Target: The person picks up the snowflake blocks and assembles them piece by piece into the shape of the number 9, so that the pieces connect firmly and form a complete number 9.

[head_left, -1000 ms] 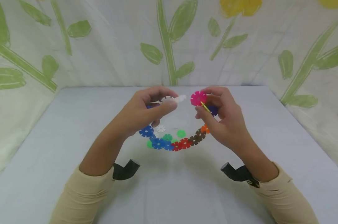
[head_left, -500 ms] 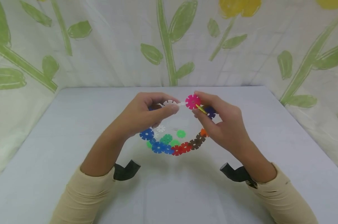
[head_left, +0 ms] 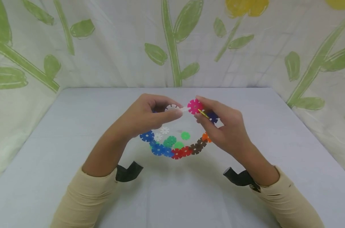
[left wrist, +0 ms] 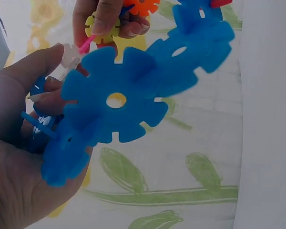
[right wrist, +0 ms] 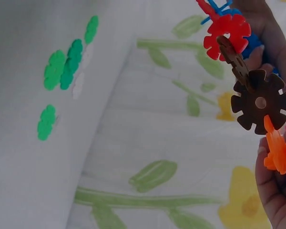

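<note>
A chain of notched plastic snowflake discs hangs in a loop between both hands, over the table. My left hand [head_left: 141, 117] pinches a white disc [head_left: 172, 108] between thumb and fingers; another white disc, seen edge-on, reaches from it to the pink disc [head_left: 194, 106]. My right hand [head_left: 228, 126] pinches the yellow disc [left wrist: 102, 27], which joins the pink one. A dark blue disc [head_left: 213, 117] shows beside the right fingers. Lower in the loop are blue discs [left wrist: 117, 95], red discs [right wrist: 227, 37], brown discs [right wrist: 260, 109] and orange discs [right wrist: 278, 151].
Loose green discs [head_left: 185, 136] and white discs [head_left: 164, 130] lie on the pale table [head_left: 178, 196] behind the hanging chain. At the table's far edge stands a light curtain [head_left: 112, 57] with printed leaves. Black wrist mounts [head_left: 129, 172] stick out from both sleeves.
The right hand has moved left and slightly down with the pink and yellow discs. The gap between the pink disc and the white one has closed. The left hand has lowered slightly.
</note>
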A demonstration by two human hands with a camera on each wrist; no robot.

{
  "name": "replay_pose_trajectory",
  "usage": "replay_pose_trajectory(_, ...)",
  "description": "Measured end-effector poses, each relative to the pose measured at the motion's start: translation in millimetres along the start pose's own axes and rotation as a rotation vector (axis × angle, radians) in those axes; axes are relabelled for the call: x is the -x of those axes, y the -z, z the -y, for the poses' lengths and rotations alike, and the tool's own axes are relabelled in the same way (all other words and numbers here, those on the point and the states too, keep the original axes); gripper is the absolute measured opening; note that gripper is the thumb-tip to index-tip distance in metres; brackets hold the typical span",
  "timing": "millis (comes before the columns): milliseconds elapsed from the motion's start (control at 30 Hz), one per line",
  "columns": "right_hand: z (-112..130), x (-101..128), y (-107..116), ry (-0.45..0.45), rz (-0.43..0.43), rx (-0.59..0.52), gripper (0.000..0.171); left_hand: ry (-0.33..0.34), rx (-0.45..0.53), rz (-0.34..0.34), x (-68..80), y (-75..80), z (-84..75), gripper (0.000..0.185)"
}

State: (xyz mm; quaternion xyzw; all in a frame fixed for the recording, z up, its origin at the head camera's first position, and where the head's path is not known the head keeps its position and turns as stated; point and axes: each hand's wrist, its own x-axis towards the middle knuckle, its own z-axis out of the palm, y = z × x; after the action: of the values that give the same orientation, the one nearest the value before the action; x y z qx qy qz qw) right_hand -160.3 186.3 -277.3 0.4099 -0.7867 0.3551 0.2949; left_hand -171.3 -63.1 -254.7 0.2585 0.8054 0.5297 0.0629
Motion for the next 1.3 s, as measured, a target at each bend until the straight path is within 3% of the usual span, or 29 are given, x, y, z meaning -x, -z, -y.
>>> replay_pose_trajectory(467,3,-2,-1,0.046,0.028,0.005,0.056,0.006,0.003,0.039,1.1,5.3,0.5,0.029)
replay_pose_trajectory(700,3,-5,-2,-0.021,0.052,-0.081,0.052,-0.04,0.007,0.016,-0.4,4.2,-0.6,0.033)
replay_pose_trajectory(933,-10,-8,3,-0.072,-0.028,-0.131,0.046,-0.03,-0.046,-0.097,0.9,16.7,4.0,0.044)
replay_pose_trajectory(1067,-19,-7,3,-0.119,-0.069,-0.211,0.042,-0.056,-0.052,-0.115,-1.3,19.9,9.5,0.044)
replay_pose_trajectory(1300,-25,-5,3,-0.158,-0.092,-0.318,0.041,-0.064,-0.074,-0.117,-6.1,7.4,8.8,0.045)
